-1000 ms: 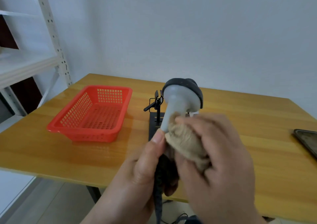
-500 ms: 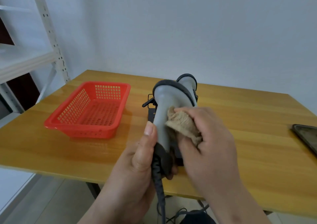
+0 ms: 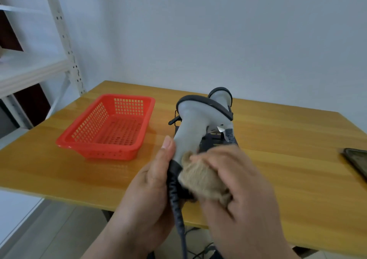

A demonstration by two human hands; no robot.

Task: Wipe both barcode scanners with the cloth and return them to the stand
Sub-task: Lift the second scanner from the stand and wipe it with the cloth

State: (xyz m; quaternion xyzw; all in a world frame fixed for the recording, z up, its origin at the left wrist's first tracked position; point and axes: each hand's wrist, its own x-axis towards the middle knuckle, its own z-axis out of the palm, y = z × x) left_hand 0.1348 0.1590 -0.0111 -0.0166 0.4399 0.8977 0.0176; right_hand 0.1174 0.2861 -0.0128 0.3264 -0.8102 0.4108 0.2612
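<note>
A single head-worn, wide-angle camera looks forward and down from above the near edge of the desk [image 3: 278,139], facing the pale wall behind it, with straight lines such as the shelf upright [image 3: 63,40] at the left leaning from the lens. It sits very close to the hands, the left hand [image 3: 147,195] and right hand [image 3: 242,195] filling the lower middle and slightly blurred, while the red basket [image 3: 107,127] lies farther off to the left. The desk's right part runs out of frame, where a dark flat device [image 3: 357,161] is cut by the edge; no second view shares the scene.
</note>
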